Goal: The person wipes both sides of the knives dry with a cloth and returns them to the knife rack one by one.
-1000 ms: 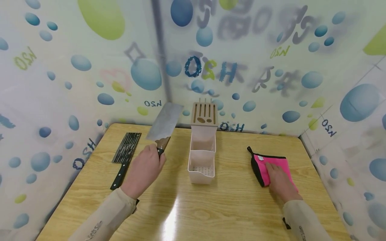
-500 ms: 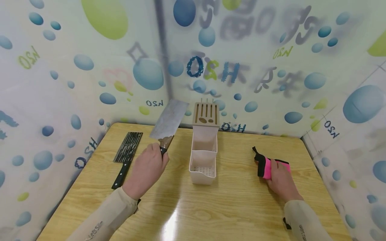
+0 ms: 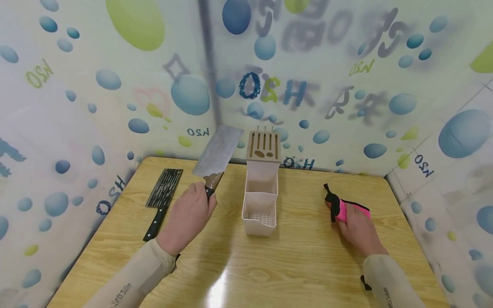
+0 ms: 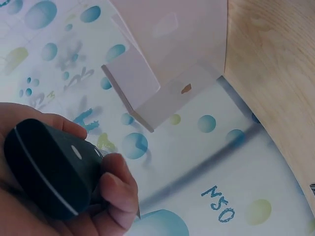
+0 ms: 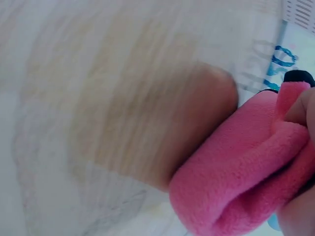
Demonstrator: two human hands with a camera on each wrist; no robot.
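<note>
Cleaver: held raised by its black handle, plain grey blade slanting up and away, to the left of the holder in the head view.
Left hand: fingers curled round that handle, whose butt end and pale rivets show in the left wrist view.
Cloth: pink with black trim and a black loop, bunched at the right part of the table; whether it touches the wood, I cannot tell.
Right hand: pinching folded cloth between fingers and thumb.
Holder: pale, upright near the back edge, between both hands, tan slotted top, open compartments below.
Striped cleaver: flat on the wood, left of the left hand, handle towards the person.
</note>
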